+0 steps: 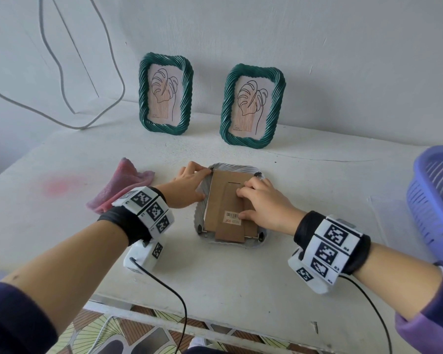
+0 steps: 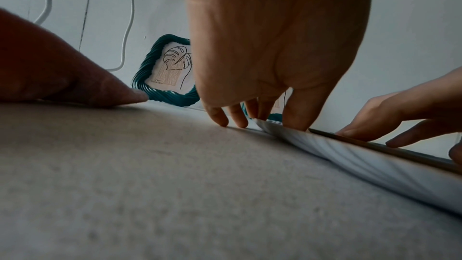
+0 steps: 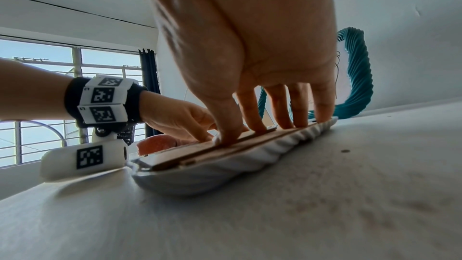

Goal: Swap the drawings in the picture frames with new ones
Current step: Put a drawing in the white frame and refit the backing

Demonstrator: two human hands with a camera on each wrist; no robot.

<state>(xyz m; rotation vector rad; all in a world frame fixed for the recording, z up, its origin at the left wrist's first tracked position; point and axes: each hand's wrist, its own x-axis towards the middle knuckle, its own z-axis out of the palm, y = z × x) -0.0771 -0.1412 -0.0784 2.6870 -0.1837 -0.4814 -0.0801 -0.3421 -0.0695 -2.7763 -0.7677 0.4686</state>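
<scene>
- a white picture frame point(image 1: 262, 235) lies face down near the middle of the desk point(image 1: 241, 290), a little toward the front edge; its long axis runs from the front edge toward the back edge, slightly slanted.
- its rim is ribbed and wavy, like twisted rope, with rounded corners; the right wrist view shows the ridged side wall point(image 3: 250, 163) flat on the desk.
- a brown cardboard backing point(image 1: 221, 200) fills the back of the frame, with a narrower cardboard stand strip lying flat down its middle and a barcode sticker point(image 1: 232, 217) toward the near end.
- small dark turn clips sit at the backing's corners; one point(image 1: 257, 174) is at the far right corner.
- the left hand point(image 1: 189, 183) rests at the frame's far left corner, fingers loosely extended, fingertips point(image 2: 295, 124) touching the rim and the desk beside it; whether it pinches the clip there cannot be told.
- the right hand point(image 1: 264, 203) lies on the backing, fingers spread and fairly straight, tips point(image 3: 252, 126) pressing the cardboard, thumb on the sticker's edge.
- two green frames of the same twisted shape stand upright along the back edge against the wall, left one point(image 1: 165, 97) and right one point(image 1: 252, 106), each holding a line drawing of a leaf over orange stripes.
- a pink cloth point(image 1: 123, 190) lies crumpled toward the left edge.
- a lilac slotted plastic basket point(image 1: 435, 195) sits at the right edge.
</scene>
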